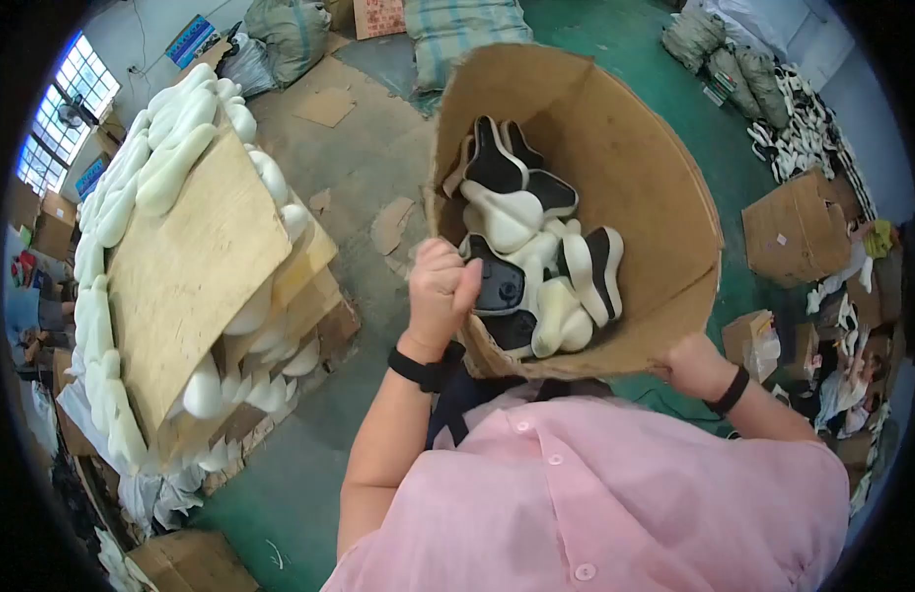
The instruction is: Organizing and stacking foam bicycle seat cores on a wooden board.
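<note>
A large open cardboard box [635,128] stands right in front of my body. Inside it lies a loose heap of white foam pieces [512,219] shaped like bicycle saddles, several showing black undersides [495,163]. My left hand [439,296] is closed on the box's near left rim, with the thumb toward the inside. At the near right corner, my right hand [696,367] grips the box's edge, its fingertips partly hidden. Each wrist wears a black band.
To the left rises a stack of plywood boards [196,266] with white foam pieces [171,163] along their edges. Stuffed sacks [467,39] stand at the back. Another cardboard box [795,229] and a pile of black-and-white pieces [807,118] are on the right. Cardboard scraps [393,225] litter the floor.
</note>
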A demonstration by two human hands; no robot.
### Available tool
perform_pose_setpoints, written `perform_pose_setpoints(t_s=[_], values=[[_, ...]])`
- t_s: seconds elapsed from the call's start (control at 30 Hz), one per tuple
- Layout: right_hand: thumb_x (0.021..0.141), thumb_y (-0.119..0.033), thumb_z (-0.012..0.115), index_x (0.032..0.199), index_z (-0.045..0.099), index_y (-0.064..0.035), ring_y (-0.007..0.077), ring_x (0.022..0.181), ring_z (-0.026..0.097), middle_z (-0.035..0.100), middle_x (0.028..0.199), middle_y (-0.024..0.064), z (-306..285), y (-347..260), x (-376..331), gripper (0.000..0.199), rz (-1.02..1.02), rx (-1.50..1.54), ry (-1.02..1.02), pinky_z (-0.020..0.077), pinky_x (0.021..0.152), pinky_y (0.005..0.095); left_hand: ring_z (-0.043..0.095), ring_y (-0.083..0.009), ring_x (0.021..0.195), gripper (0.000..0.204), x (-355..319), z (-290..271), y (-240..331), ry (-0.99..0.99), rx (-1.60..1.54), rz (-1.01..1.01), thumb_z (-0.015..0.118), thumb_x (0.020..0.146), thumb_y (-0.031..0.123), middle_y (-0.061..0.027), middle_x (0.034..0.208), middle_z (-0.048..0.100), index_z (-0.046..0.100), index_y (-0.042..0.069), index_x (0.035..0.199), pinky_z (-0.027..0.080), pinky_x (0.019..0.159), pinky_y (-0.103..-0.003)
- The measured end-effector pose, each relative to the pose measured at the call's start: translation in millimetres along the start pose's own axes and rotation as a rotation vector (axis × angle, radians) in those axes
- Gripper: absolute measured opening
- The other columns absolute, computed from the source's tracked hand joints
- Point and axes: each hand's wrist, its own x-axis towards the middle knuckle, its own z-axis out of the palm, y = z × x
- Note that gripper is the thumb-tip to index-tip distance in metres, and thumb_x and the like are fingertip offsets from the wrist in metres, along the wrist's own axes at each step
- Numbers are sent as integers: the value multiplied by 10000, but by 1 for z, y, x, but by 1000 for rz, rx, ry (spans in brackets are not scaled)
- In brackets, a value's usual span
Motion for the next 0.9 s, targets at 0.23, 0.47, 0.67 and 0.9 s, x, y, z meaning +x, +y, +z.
perform_pose_setpoints(t_s=[0.23,0.47,0.67,0.9], values=[[767,-213,627,677,635,-100,319,653,631,625,660,122,-47,103,278,144,-163,-46,45,495,590,445,510,-280,644,239,104,-37,-153,53,344,-11,671,714,9,-77,575,477,520,28,530,433,728,-378],[736,-163,598,648,662,-54,333,678,656,644,681,167,61,187,509,153,-508,40,-180,525,616,441,546,-322,773,194,74,-6,-320,-152,719,-478,661,794,92,-119,709,563,571,-9,656,438,896,-452],[788,-292,620,810,698,-83,334,804,661,685,815,138,181,193,592,225,-681,232,-722,526,699,444,575,-327,961,167,104,63,-424,-486,753,-1294,642,824,240,-122,903,662,660,73,827,409,840,-466],[821,-226,577,805,681,-42,369,751,634,662,803,202,199,232,708,213,-319,369,-646,512,673,443,642,-359,886,231,84,115,-557,-293,214,-1649,570,839,193,-209,890,666,654,29,979,492,774,-425]])
